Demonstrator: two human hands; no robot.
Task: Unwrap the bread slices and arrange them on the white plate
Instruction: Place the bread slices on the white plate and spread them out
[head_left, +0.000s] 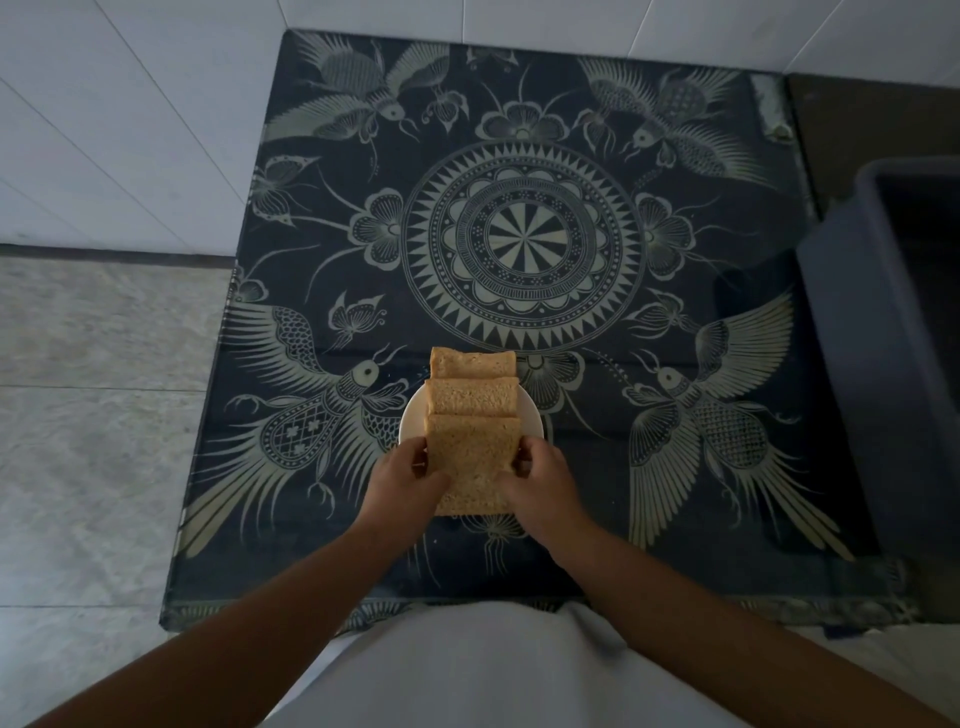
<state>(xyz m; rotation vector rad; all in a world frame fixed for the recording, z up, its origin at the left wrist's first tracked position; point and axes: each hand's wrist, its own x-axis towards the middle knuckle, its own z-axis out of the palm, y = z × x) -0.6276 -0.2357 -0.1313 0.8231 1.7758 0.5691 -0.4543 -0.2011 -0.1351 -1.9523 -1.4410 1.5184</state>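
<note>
Bread slices, three overlapping in a row, lie across the white plate on the patterned surface, where I see left hand and right hand fingers pinching the nearest slice's side edges.

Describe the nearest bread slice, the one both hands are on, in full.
The nearest bread slice is a tan, square slice with a fine crumb and a thin darker crust, unwrapped. It lies nearly flat, its far edge overlapping the middle slice, its near edge overhanging the white plate. The left hand and right hand pinch its side edges with their fingers.
</note>
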